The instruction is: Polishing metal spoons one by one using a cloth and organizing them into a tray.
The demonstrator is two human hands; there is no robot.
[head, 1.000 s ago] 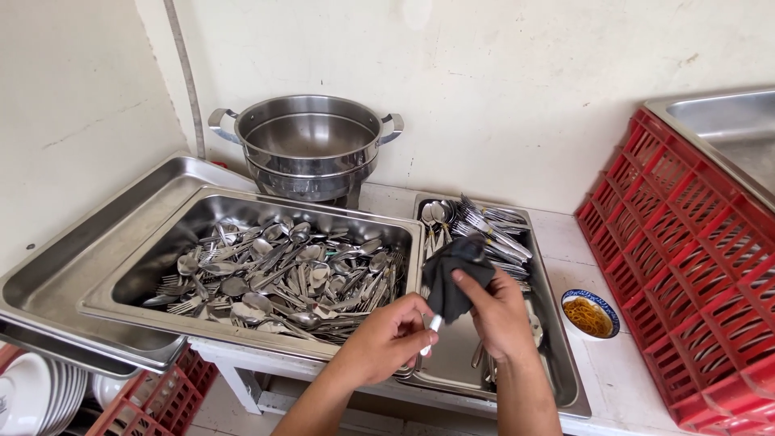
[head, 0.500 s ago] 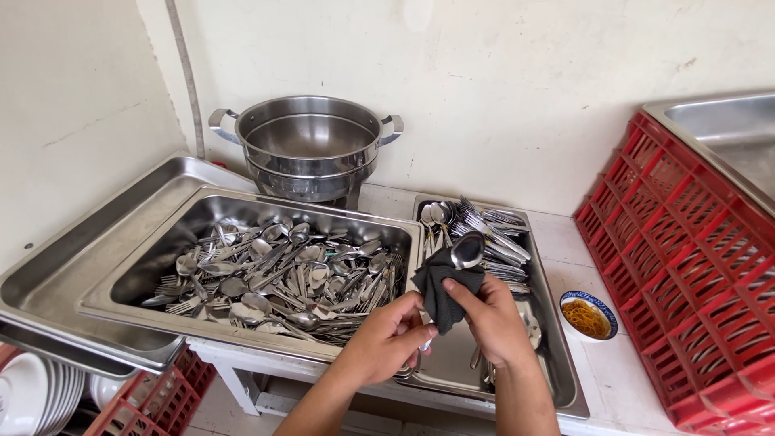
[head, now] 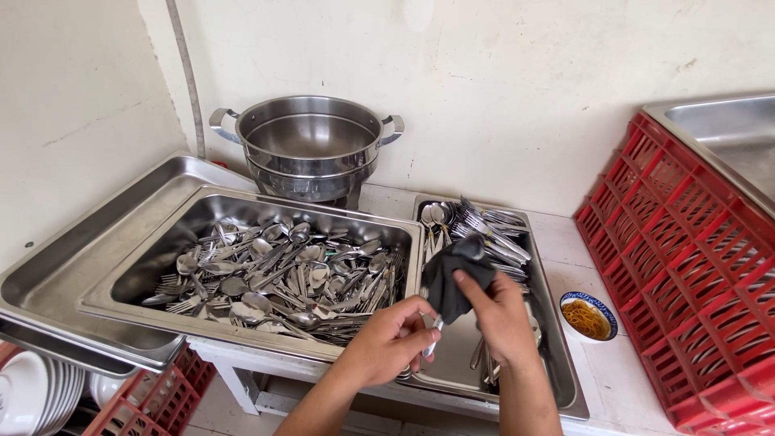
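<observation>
My left hand grips the handle of a metal spoon over the narrow steel tray. My right hand holds a dark cloth wrapped around the spoon's upper end. Both hands hover above the near part of that tray. Sorted spoons and forks lie at its far end. To the left, a deep steel pan holds a jumble of several spoons and forks.
A steel pot stands against the wall behind the pans. A small bowl of orange sauce sits right of the tray. Red plastic crates rise at right. White plates and another red crate sit below left.
The cloth has slid along the spoon: its bowl showed above the cloth half a second ago and is now covered. Both hands stay over the narrow tray.
</observation>
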